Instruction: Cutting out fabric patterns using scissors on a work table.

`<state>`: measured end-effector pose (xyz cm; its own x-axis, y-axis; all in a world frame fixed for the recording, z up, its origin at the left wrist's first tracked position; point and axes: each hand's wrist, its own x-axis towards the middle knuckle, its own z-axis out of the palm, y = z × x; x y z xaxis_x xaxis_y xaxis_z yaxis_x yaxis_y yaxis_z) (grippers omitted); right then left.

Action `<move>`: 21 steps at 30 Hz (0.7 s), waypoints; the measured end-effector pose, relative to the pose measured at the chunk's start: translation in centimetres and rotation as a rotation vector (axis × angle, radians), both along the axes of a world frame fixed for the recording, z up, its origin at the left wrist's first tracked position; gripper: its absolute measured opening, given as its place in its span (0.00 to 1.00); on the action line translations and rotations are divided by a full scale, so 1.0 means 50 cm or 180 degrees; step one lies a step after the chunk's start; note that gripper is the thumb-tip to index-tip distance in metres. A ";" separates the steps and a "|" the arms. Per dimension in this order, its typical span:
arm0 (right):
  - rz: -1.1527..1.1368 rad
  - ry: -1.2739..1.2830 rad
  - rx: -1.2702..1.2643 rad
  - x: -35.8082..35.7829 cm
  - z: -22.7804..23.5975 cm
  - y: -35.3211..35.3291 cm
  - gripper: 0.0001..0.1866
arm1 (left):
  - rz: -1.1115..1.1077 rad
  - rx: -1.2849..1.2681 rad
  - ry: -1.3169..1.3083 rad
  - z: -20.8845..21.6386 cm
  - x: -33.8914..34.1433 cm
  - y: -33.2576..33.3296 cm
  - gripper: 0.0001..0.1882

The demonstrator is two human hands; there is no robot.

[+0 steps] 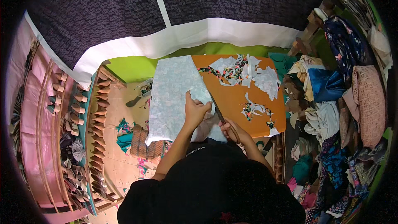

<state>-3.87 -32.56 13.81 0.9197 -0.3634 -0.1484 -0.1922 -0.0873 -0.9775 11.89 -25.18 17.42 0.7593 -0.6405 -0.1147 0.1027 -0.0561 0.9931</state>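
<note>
A large pale, faintly patterned cloth [172,87] covers the left part of the orange table [232,103] and hangs past its near edge. My left hand [197,110] grips the cloth near its right edge, thumb pointing up and fingers bent. Just right of it, my right hand [233,130] is closed round the handles of a pair of dark scissors [218,111]. The blades point away from me and lie along the cloth's right edge. How far apart the blades are cannot be made out.
White and flowered fabric scraps [265,81] lie on the table's right side. Heaped cloths [323,120] line the right wall. To the left stands a rack of shoe lasts [98,137]. More scraps [143,166] litter the floor. A dark patterned curtain [232,0] hangs beyond the table.
</note>
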 end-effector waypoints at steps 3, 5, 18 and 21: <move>-0.0011 0.0003 -0.0113 0.000 -0.004 -0.002 0.37 | -0.0020 0.0046 -0.0047 -0.009 0.003 0.000 0.36; -0.0090 0.0221 -0.0026 0.001 0.003 0.001 0.37 | -0.0026 0.0000 -0.0042 -0.013 0.005 0.001 0.37; -0.0120 -0.0099 -0.0267 0.005 -0.009 0.004 0.37 | -0.0057 0.0056 0.0111 0.003 0.006 -0.001 0.32; -0.0234 -0.0101 -0.0259 0.001 -0.006 0.004 0.37 | -0.0028 -0.0091 0.0344 0.019 0.003 -0.002 0.31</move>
